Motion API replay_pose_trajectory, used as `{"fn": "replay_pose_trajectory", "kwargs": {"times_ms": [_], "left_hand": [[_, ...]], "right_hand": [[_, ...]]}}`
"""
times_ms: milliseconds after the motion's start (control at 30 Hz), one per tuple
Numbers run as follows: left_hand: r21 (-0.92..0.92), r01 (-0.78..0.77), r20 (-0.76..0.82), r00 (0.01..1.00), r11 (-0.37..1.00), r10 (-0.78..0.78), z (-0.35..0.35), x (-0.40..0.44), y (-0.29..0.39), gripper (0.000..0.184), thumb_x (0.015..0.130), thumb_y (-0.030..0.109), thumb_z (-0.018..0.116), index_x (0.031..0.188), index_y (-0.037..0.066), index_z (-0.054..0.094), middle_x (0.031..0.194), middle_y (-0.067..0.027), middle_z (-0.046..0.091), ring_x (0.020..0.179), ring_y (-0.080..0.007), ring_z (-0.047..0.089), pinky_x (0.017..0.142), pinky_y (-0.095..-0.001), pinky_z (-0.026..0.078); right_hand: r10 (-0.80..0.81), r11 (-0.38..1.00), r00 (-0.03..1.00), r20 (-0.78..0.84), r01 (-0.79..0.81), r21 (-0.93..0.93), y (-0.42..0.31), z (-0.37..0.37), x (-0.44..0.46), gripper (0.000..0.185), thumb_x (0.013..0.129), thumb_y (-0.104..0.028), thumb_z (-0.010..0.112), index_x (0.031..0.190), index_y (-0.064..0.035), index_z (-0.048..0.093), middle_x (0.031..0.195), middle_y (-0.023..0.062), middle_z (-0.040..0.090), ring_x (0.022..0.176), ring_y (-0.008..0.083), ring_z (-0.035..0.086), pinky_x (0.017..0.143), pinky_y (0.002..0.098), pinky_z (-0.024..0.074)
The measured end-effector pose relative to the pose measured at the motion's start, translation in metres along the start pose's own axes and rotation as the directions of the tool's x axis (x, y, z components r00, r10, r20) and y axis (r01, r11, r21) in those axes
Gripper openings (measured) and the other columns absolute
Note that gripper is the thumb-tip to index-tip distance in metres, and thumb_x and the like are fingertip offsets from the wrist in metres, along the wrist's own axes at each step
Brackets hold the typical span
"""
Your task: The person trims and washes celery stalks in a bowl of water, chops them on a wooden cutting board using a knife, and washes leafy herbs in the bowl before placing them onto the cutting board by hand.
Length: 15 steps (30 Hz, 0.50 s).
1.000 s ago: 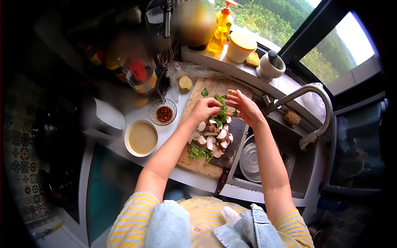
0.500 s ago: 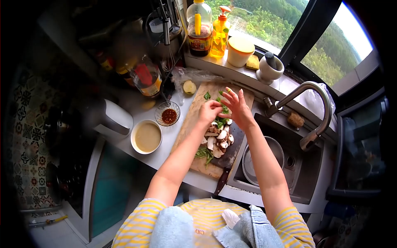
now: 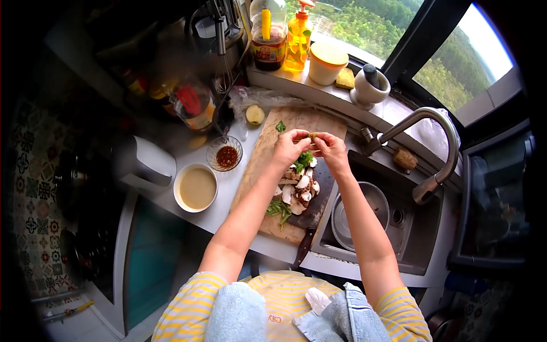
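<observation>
My left hand (image 3: pixel 290 148) and my right hand (image 3: pixel 333 151) meet over the far part of the wooden cutting board (image 3: pixel 271 137). Their fingertips are pinched together around a small greenish bit too tiny to name. Just below the fingers lie green leaves (image 3: pixel 302 162) on the board. Nearer to me are sliced mushrooms (image 3: pixel 302 191) and a pile of green strips (image 3: pixel 278 210). A knife (image 3: pixel 305 245) with a dark handle rests at the board's right side, its broad dark blade partly covered by mushrooms. One loose leaf (image 3: pixel 280 126) sits beyond my left hand.
Left of the board stand a bowl of pale liquid (image 3: pixel 195 188), a glass bowl of red-brown sauce (image 3: pixel 225 154) and a cut fruit half (image 3: pixel 254 114). On the right is the sink (image 3: pixel 419 251) with a metal basin (image 3: pixel 376 208) and faucet (image 3: pixel 450 131). Bottles and a mortar (image 3: pixel 368 91) line the sill.
My right hand's spread fingers have closed and come down to meet my left fingertips. The left hand has risen slightly away from the leaves. The view has shifted a little.
</observation>
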<state>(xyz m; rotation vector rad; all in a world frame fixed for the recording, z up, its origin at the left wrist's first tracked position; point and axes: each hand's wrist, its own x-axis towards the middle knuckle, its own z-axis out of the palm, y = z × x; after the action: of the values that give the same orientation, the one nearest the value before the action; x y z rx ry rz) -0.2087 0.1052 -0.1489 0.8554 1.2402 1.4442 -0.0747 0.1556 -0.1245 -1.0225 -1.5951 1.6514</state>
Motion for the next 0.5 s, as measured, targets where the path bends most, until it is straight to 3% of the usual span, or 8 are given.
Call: {"fn": "replay_pose_trajectory", "kwargs": {"times_ms": [67,133,267,367,400,433,467,500], "left_hand": [[0.262,-0.116,-0.051,0.99,0.958,0.133,0.005,-0.009,0.004,0.027,0.078,0.007,0.061,0.103,-0.003,0.054,0.094,-0.0077,0.059,0.081,-0.0122,0.058,0.07,-0.0233,0.049],[0.27,-0.125,-0.093,0.984,0.955,0.155,0.006,-0.008,0.0,0.023,0.078,0.006,0.061,0.099,-0.002,0.056,0.09,-0.0055,0.06,0.078,-0.0104,0.058,0.068,-0.0217,0.048],[0.024,-0.1,-0.033,0.994,0.995,0.101,0.003,-0.002,0.008,0.011,0.079,0.004,0.06,0.09,0.001,0.058,0.082,-0.003,0.061,0.071,-0.0077,0.057,0.065,-0.0209,0.049],[-0.12,-0.164,-0.037,0.986,0.979,0.16,0.007,-0.008,0.027,0.007,0.081,0.005,0.058,0.088,0.002,0.057,0.08,-0.0021,0.06,0.07,-0.0077,0.057,0.062,-0.0215,0.049],[0.023,-0.229,-0.111,0.967,0.973,0.23,0.006,-0.008,0.025,0.009,0.079,0.007,0.06,0.088,0.005,0.057,0.079,-0.0039,0.062,0.07,-0.0123,0.059,0.06,-0.0235,0.05],[0.383,-0.21,-0.078,0.963,0.9,0.258,0.001,-0.007,0.016,0.01,0.079,0.009,0.06,0.088,0.006,0.058,0.082,-0.0056,0.062,0.071,-0.0164,0.06,0.062,-0.0263,0.05],[0.69,-0.171,-0.035,0.963,0.703,0.269,-0.009,-0.008,0.0,0.011,0.078,0.011,0.061,0.088,0.007,0.058,0.085,-0.0073,0.063,0.072,-0.0205,0.061,0.064,-0.0292,0.05],[0.844,-0.132,0.105,0.991,0.521,0.081,-0.02,-0.003,-0.017,0.014,0.077,0.016,0.062,0.089,0.009,0.06,0.098,-0.0114,0.06,0.082,-0.0275,0.059,0.074,-0.0343,0.048]], "right_hand": [[-0.036,0.996,0.995,-0.093,0.028,-0.089,0.008,0.004,0.003,0.014,0.082,-0.01,0.057,0.091,0.0003,0.061,0.073,0.0036,0.063,0.061,0.0095,0.06,0.054,0.0217,0.0478],[-0.081,0.983,0.989,-0.126,0.058,-0.175,0.015,0.004,0.006,0.014,0.08,-0.011,0.06,0.088,-0.0004,0.062,0.07,0.0034,0.063,0.061,0.0085,0.06,0.054,0.0213,0.0467],[-0.383,0.791,0.914,-0.131,0.252,-0.557,-0.007,0.008,-0.001,0.012,0.072,-0.011,0.065,0.079,-0.0013,0.06,0.067,0.0077,0.063,0.06,0.0146,0.061,0.056,0.0251,0.0463],[-0.382,0.824,0.923,-0.036,0.323,-0.466,-0.034,0.007,-0.008,0.022,0.071,-0.007,0.066,0.09,-0.0044,0.057,0.072,0.0089,0.062,0.063,0.0166,0.061,0.058,0.0254,0.0473],[-0.361,0.838,0.933,-0.001,0.324,-0.438,-0.042,0.005,-0.013,0.028,0.07,-0.007,0.066,0.096,-0.0055,0.056,0.075,0.0092,0.062,0.064,0.0168,0.062,0.059,0.0253,0.0474],[-0.309,0.89,0.951,-0.006,0.287,-0.354,-0.038,0.002,-0.016,0.034,0.072,-0.008,0.065,0.104,-0.007,0.053,0.08,0.0092,0.062,0.066,0.0157,0.062,0.06,0.0258,0.0476],[-0.369,0.777,0.929,0.022,0.321,-0.541,-0.017,-0.008,-0.02,0.034,0.072,-0.009,0.065,0.104,-0.0074,0.053,0.081,0.0089,0.062,0.067,0.0153,0.062,0.061,0.0258,0.0475],[-0.421,0.626,0.905,0.066,0.343,-0.701,0.015,-0.021,-0.024,0.033,0.073,-0.009,0.064,0.104,-0.0077,0.054,0.081,0.0085,0.063,0.068,0.0149,0.062,0.061,0.0258,0.0474]]}}
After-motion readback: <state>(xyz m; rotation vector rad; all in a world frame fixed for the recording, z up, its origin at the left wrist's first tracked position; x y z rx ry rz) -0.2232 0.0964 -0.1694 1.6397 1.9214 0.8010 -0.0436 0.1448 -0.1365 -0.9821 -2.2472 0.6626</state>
